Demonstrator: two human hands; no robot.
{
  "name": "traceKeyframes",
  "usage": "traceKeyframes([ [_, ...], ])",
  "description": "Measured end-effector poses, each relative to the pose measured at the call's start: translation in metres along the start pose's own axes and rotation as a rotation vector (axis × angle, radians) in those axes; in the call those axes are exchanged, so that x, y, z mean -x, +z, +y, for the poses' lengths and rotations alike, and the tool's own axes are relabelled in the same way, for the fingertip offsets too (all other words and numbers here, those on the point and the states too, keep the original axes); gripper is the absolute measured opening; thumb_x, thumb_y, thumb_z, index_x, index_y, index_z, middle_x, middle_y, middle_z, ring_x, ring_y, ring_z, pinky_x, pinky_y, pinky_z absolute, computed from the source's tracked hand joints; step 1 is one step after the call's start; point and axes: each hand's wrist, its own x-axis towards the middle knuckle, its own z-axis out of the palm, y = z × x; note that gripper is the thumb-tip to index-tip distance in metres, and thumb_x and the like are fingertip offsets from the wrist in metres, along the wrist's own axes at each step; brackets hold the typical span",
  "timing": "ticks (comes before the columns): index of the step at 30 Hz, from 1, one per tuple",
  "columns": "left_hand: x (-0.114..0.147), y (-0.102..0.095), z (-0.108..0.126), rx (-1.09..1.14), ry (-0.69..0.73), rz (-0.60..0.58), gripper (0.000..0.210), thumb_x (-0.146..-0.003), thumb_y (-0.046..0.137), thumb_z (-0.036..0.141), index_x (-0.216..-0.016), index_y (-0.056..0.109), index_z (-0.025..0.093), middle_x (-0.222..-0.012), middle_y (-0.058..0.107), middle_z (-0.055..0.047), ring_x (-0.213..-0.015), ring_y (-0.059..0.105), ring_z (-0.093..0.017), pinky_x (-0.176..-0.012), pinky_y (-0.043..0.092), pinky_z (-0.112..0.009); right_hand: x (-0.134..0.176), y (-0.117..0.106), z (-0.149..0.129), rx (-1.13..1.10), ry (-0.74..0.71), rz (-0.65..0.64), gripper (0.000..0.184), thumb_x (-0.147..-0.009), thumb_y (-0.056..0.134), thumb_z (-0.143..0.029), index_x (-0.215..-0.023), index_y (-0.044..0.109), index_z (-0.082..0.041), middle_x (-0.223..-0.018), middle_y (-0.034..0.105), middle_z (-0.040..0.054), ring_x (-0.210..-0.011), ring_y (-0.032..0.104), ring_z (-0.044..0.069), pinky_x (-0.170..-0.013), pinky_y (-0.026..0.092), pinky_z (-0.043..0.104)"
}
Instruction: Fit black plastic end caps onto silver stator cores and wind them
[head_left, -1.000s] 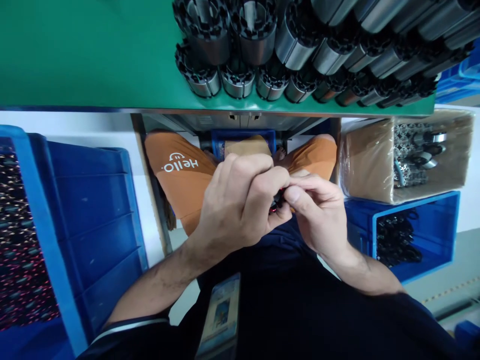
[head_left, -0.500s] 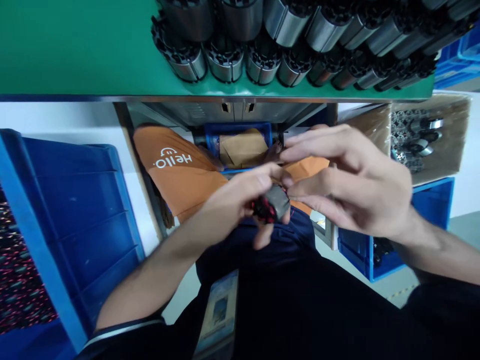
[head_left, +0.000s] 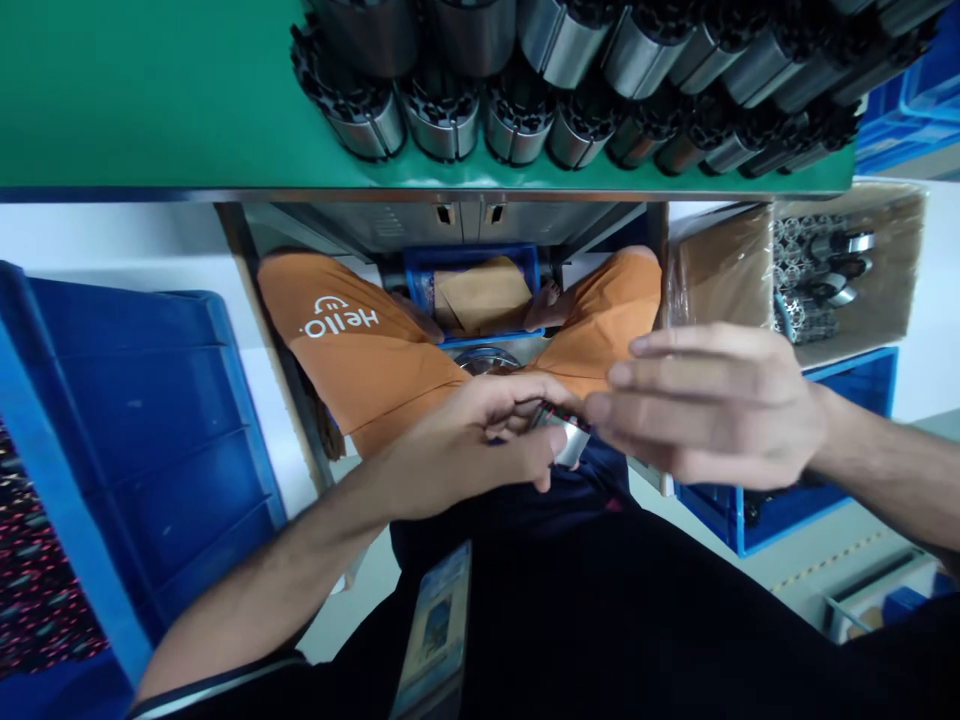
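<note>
My left hand (head_left: 495, 430) is wrapped round a small motor stator (head_left: 568, 440) above my lap. Its silvery metal side faces up, and a black end with bits of red shows near the fingers. Part of the stator is hidden by that hand. My right hand (head_left: 712, 410) is just to the right, its fingers stretched out and slightly blurred, the fingertips close to the stator. Whether they touch it I cannot tell, and the right thumb is hidden.
Rows of metal cylinders with black toothed ends (head_left: 442, 125) stand along the green bench (head_left: 150, 100). At left is a blue bin (head_left: 157, 420) beside many red-and-black parts (head_left: 45, 560). A cardboard box (head_left: 720, 265) of metal rings sits at right above a blue crate (head_left: 847, 510).
The stator has turned in my left hand, so its silver side now shows. My right hand has dropped lower, and its fingers have straightened from a bent pose.
</note>
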Motion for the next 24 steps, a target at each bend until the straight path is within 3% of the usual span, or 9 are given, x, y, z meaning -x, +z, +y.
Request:
traceKeyframes([
  [2,0.004,-0.001,0.001,-0.122,0.046,0.120,0.023,-0.114,0.083,0.025,-0.137,0.081,0.024,-0.116,0.094,-0.004,-0.097,0.093,-0.021,-0.089,0.078,-0.032,0.004,-0.011,0.005,-0.015,-0.061,-0.110,0.031,-0.087,0.115,-0.058,-0.108,0.101,-0.041,-0.135,0.098,0.0018,-0.122,0.095,0.032,-0.106,0.083,0.046],
  [4,0.007,0.001,0.001,-0.373,0.198,0.336,0.037,-0.107,0.091,0.015,-0.141,0.080,0.027,-0.137,0.094,-0.005,-0.122,0.094,-0.023,-0.111,0.078,-0.035,0.010,-0.016,0.010,-0.120,0.065,-0.174,0.025,-0.108,0.099,-0.053,-0.121,0.100,-0.032,-0.143,0.096,0.0085,-0.130,0.094,0.030,-0.107,0.081,0.041],
  [8,0.007,0.006,0.001,-0.658,0.485,0.424,0.031,-0.110,0.089,0.008,-0.133,0.083,0.028,-0.148,0.092,-0.004,-0.132,0.092,-0.019,-0.120,0.075,-0.029,0.012,-0.005,0.015,-0.515,0.478,-0.462,0.027,-0.113,0.094,-0.050,-0.109,0.097,-0.024,-0.096,0.096,0.0052,-0.078,0.092,0.020,-0.070,0.075,0.028],
  [11,0.005,0.007,0.002,-0.849,0.660,0.432,0.026,-0.111,0.088,0.013,-0.134,0.084,0.027,-0.148,0.092,-0.005,-0.133,0.092,-0.020,-0.121,0.074,-0.028,0.008,0.007,0.010,-0.566,0.561,-0.506,0.034,-0.108,0.099,-0.056,-0.098,0.094,-0.023,-0.076,0.088,-0.0004,-0.052,0.077,0.015,-0.049,0.062,0.027],
  [14,0.002,0.008,0.003,-0.859,0.522,0.416,0.028,-0.108,0.082,0.019,-0.136,0.080,0.023,-0.129,0.095,-0.005,-0.112,0.095,-0.022,-0.102,0.078,-0.030,0.005,0.009,-0.002,-0.271,0.372,-0.398,0.035,-0.101,0.105,-0.053,-0.082,0.088,-0.029,-0.065,0.076,-0.0070,-0.047,0.059,0.011,-0.044,0.049,0.028],
  [16,0.000,0.008,0.003,-0.655,0.297,0.322,0.026,-0.106,0.077,0.021,-0.132,0.078,0.022,-0.104,0.091,0.000,-0.085,0.090,-0.017,-0.080,0.073,-0.025,0.003,0.004,-0.008,-0.091,0.258,-0.357,0.045,-0.093,0.112,-0.047,-0.068,0.078,-0.031,-0.059,0.064,-0.0080,-0.048,0.044,0.010,-0.041,0.033,0.031],
  [18,-0.001,0.007,0.002,-0.483,0.187,0.289,0.025,-0.109,0.076,0.021,-0.133,0.077,0.023,-0.101,0.090,0.002,-0.081,0.087,-0.014,-0.078,0.071,-0.024,0.002,-0.005,-0.008,0.021,0.158,-0.305,0.051,-0.087,0.116,-0.044,-0.064,0.073,-0.030,-0.059,0.059,-0.0068,-0.052,0.038,0.011,-0.042,0.027,0.033],
  [21,0.002,0.007,-0.001,-0.552,0.272,0.432,0.031,-0.110,0.086,0.017,-0.139,0.078,0.026,-0.133,0.093,-0.004,-0.121,0.093,-0.021,-0.110,0.075,-0.032,0.003,-0.019,0.002,-0.006,0.096,-0.194,0.035,-0.088,0.116,-0.048,-0.085,0.087,-0.030,-0.083,0.080,-0.0015,-0.067,0.065,0.013,-0.052,0.052,0.028],
  [24,0.005,0.008,-0.003,-0.720,0.423,0.499,0.031,-0.108,0.091,0.011,-0.130,0.080,0.030,-0.147,0.091,-0.003,-0.132,0.091,-0.022,-0.120,0.075,-0.034,0.004,-0.017,0.015,-0.333,0.363,-0.293,0.031,-0.102,0.104,-0.057,-0.103,0.095,-0.027,-0.099,0.092,0.0038,-0.076,0.084,0.016,-0.060,0.067,0.026],
])
